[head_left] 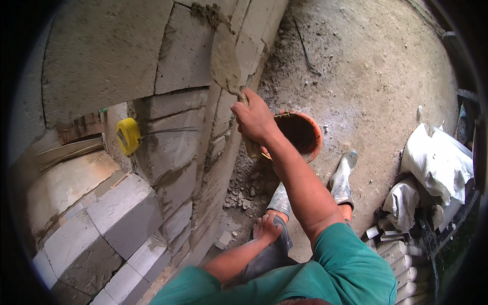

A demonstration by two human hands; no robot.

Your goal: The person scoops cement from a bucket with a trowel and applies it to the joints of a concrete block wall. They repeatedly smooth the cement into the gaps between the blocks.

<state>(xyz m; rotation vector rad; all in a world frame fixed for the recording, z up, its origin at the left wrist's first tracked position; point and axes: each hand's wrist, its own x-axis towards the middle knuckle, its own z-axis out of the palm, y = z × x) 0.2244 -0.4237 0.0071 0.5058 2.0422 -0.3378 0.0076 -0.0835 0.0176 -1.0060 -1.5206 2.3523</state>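
Two green sleeves (351,254) | right hand (255,118): grip closed round one trowel (225,65) | left hand (267,230): unclenched, on one knee (282,235) | one bucket (318,136)

And this is a building site, no question about it! Look at that wall of big grey blocks (185,56), mortar smeared rough along its joints, and more pale blocks (119,206) stacked off to the left. Bare, dusty ground (386,71) stretches out on the right, rubble (241,199) strewn at the wall's foot. There's a mortar-caked trowel (225,63), an orange-rimmed bucket (317,134), a yellow tape measure (128,136) by the blockwork, and over on the right, crumpled white sacks (439,160)! Masonry country, this!
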